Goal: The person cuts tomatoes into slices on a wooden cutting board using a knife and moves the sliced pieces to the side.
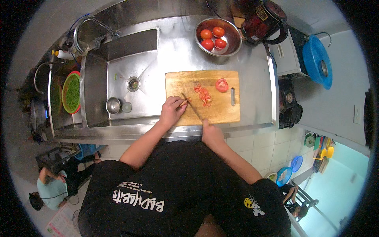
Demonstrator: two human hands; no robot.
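Observation:
A wooden cutting board point(183, 81) lies on the steel counter beside the sink. My right hand point(212, 134) grips a knife point(194, 108) by its handle, the blade angled across the board's lower left part. Close to the blade tip, the bent fingers of my left hand point(173, 110) press on a small tomato piece point(189, 100), mostly hidden beneath them. Chopped tomato point(204, 95) sits in a loose strip at the middle of the board. To its right rests a tomato half point(221, 85), cut face up.
Whole tomatoes fill part of a steel bowl point(201, 47) behind the board, near an electric kettle point(260, 22). The steel sink point(124, 71) at left contains a metal cup point(113, 105). Farther left is a basket of greens point(72, 93). Other people point(53, 188) are behind me.

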